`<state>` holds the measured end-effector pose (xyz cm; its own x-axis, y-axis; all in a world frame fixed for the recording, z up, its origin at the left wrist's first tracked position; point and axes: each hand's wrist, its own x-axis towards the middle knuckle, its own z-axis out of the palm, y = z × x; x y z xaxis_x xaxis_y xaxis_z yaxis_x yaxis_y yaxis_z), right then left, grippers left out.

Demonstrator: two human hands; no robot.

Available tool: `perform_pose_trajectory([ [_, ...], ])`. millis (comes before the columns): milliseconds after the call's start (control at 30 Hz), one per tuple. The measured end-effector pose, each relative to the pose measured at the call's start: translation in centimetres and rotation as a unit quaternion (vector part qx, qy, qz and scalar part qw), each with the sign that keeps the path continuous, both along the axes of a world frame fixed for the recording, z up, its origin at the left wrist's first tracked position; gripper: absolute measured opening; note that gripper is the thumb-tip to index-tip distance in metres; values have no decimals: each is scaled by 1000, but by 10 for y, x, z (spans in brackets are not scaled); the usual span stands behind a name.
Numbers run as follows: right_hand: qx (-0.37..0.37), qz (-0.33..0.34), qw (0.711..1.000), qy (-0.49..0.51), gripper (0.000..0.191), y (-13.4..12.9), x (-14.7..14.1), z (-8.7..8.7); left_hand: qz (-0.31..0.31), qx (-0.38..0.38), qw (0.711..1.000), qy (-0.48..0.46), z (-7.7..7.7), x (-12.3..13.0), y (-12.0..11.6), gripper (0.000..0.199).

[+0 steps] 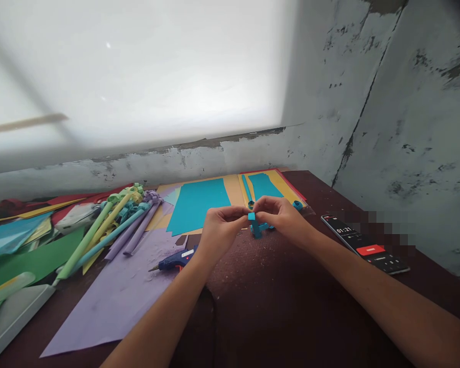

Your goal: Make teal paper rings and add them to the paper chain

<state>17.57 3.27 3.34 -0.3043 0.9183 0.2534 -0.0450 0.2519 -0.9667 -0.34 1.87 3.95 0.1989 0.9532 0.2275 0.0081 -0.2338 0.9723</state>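
Observation:
Between my two hands is a narrow blue paper strip (252, 216), its top end pinched by both sets of fingertips and its lower part hanging down. My left hand (223, 225) is closed on the strip's left side. From the right, my right hand (279, 217) pinches the same end with thumb and forefinger. Behind and below the hands lie curled blue paper pieces (267, 226), partly hidden by the fingers. A rolled blue paper tube (247, 190) lies just beyond, and a small blue paper roll (297, 205) is right of my right hand.
A blue glue gun (176, 259) lies on a purple sheet (111, 306) beside my left forearm. Blue sheets (199, 202) are at the back. Several paper tubes with curled tops (95, 232) are piled left. A phone (362, 245) lies right. A wall (253, 148) stands behind the table.

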Motion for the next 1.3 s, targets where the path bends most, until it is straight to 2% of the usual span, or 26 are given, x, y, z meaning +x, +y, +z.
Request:
perform_pose_trajectory([
  [100, -11, 17, 1000, 9, 8, 0, 0, -1, 2, 3, 1000, 4, 0, 0, 0, 16],
  [333, 1, 0, 1000, -5, 7, 1, -1, -2, 9, -9, 1000, 5, 1, -1, 0, 15],
  [467, 0, 8, 1000, -3, 7, 0, -1, -1, 6, 1, 1000, 12, 4, -1, 0, 14],
  [700, -5, -22, 1000, -17, 5, -1, -2, 0, 10, 5, 1000, 28, 1, -1, -1, 15],
  [933, -8, -7, 1000, -15, 9, -3, -2, 2, 11, 33, 998, 44, 4, -1, -1, 14],
  [1100, 0, -15, 1000, -23, 7, 1, -2, -2, 24, 12, 999, 42, 4, -1, -1, 13],
  [1300, -10, 4, 1000, -7, 11, 2, -3, -3, 39, 56, 995, 73, 3, -3, -2, 14],
])
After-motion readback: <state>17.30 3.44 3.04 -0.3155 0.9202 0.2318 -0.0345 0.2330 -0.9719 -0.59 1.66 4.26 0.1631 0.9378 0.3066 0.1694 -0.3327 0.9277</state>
